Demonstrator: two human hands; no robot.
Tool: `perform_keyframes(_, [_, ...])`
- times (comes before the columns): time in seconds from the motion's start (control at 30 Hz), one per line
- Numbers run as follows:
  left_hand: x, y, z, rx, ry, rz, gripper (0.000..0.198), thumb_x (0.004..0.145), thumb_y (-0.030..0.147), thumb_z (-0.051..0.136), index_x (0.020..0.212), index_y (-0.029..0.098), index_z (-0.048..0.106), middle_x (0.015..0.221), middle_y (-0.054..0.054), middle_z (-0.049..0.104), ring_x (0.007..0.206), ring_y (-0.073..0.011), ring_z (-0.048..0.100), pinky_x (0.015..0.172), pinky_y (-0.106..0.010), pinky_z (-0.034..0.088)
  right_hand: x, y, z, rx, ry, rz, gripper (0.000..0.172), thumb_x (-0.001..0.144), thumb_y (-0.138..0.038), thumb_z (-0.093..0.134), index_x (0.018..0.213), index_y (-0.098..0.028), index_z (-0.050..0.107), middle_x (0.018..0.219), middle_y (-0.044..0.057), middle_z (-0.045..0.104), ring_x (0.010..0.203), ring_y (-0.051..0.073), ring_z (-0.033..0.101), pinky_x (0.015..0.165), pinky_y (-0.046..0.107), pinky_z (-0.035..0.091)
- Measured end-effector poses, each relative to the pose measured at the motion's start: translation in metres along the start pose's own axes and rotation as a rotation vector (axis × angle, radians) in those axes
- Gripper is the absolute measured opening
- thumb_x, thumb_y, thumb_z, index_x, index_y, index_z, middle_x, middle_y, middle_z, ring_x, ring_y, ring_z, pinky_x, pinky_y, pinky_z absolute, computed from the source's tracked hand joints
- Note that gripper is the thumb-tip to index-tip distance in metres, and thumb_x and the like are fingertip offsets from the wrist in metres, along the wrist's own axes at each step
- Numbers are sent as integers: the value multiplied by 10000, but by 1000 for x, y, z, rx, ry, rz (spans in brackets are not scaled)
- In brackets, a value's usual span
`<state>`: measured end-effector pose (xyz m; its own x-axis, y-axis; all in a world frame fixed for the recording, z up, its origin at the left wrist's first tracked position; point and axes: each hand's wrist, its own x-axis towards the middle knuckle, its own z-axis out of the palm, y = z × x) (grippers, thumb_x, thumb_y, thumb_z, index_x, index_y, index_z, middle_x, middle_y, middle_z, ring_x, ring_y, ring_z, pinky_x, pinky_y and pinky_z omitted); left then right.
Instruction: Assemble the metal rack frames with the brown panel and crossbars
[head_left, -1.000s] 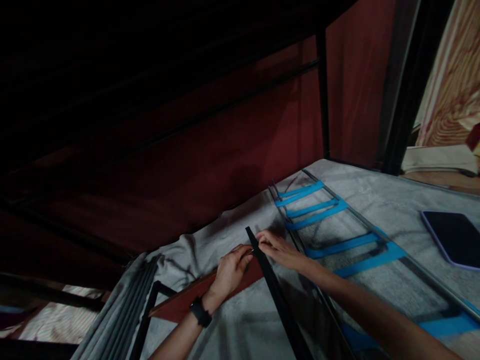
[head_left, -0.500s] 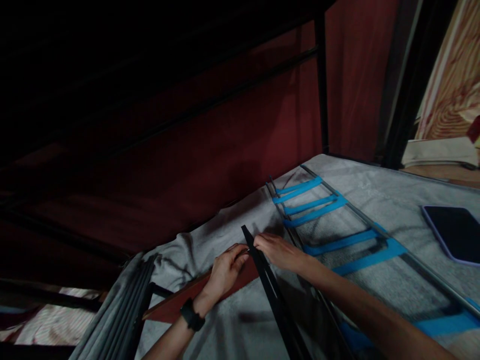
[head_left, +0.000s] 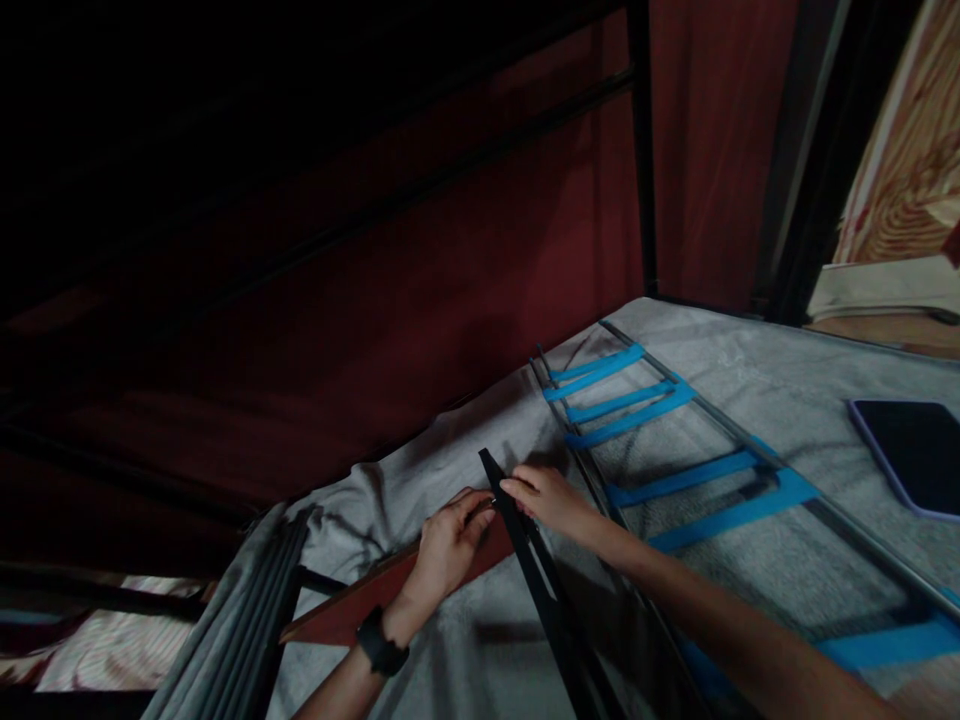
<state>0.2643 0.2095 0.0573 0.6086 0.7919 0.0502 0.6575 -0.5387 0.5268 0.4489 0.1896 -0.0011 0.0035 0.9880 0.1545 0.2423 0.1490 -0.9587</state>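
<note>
A long black slotted bar slants up from the bottom edge, its narrow tip in front of me. My left hand, a black watch on its wrist, is closed in a pinch at the bar's left side. Something small and shiny shows at its fingertips, too small to name. Under this hand a reddish-brown board runs toward the bar. My right hand pinches at the bar's right edge, thumb and forefinger touching it near the tip; whether a small part is between them is hidden.
Right of the bar lie metal rods joined by blue straps on a grey blanket. A phone rests at the far right. Several dark tubes are bundled at the left. A black frame post stands before dark red cloth.
My right hand's fingers have shifted slightly left and straightened a little against the bar. The left hand keeps its pinch. The view has tilted slightly.
</note>
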Motion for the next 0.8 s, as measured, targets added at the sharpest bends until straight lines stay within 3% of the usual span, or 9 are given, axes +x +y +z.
perform_keyframes(0.13, [1,-2,2,8,14,-30,249,907,285,477,1062,225,662,1022,-38,685,933,-185,628,822,-277,476,-1,-2,-2,-35,-21,-110,111,864,-196,479,821,-214,580,739,-20,609,702,123,561,658,231,391])
perform_keyframes(0.4, [0,3,0,46,-1,-29,252,921,296,447,1053,231,653,1014,-37,676,948,-188,630,811,-270,472,-3,-1,-11,-226,-68,-335,176,925,-188,394,929,-216,568,902,19,616,853,156,567,790,273,411])
perform_keyframes(0.8, [-2,-4,0,32,16,9,274,924,320,462,1095,232,656,1044,-45,680,968,-190,632,832,-275,480,-7,9,-3,-223,-1,-383,216,968,-205,352,973,-212,567,946,31,591,895,151,562,811,272,421])
